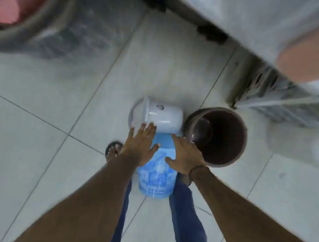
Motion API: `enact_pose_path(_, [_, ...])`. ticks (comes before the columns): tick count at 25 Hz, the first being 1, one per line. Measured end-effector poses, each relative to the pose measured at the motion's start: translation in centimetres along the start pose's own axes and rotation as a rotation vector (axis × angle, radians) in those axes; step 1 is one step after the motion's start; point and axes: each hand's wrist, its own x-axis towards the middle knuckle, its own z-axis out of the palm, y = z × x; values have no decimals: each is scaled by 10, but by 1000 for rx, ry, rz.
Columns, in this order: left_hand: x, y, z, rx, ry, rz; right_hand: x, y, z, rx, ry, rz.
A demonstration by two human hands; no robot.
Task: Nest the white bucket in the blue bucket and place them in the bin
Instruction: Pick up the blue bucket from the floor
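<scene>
A white bucket [163, 116] lies on its side on the tiled floor, its rim facing left. Just below it a blue patterned bucket [157, 176] also lies on the floor, lengthwise between my legs. My left hand [140, 143] hovers with fingers spread over the blue bucket's left side, fingertips at the white bucket's lower edge. My right hand [185, 155] is spread over the blue bucket's right side. Neither hand grips anything. A dark brown round bin [235, 146] stands upright to the right, its mouth open.
A large dark container [47, 26] with a pink lining stands at the top left. A grey cabinet or appliance [258, 19] runs across the top right, with a plastic-wrapped object [289, 104] beside it. My sandalled foot [113, 148] is left of the blue bucket.
</scene>
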Motion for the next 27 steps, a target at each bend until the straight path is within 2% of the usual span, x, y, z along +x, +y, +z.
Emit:
enact_pose_path(2, [18,-5,62,20,-138,87,30,15,57,-79,-115,-19])
enact_pose_path(5, [29,-10,131,79,-184,133,55,31,115,-148,-84,-49])
enact_pose_path(8, [18,-1,140,79,-123,87,58,31,125,-107,11,-114])
enact_pose_path(11, [-26,19,135,64,-201,6,29,28,121,-66,-129,-125])
enact_pose_path(13, [-67,40,128,56,-233,-30,-7,23,119,-123,-195,-184])
enact_pose_path(18, [-152,93,126,26,-264,-133,-94,24,118,-334,-202,-439])
enact_pose_path(22, [-164,119,190,-35,-260,-189,-93,49,168,-446,-172,-515])
enact_pose_path(27, [-166,130,279,-102,-230,-192,-81,71,230,-637,-246,-584])
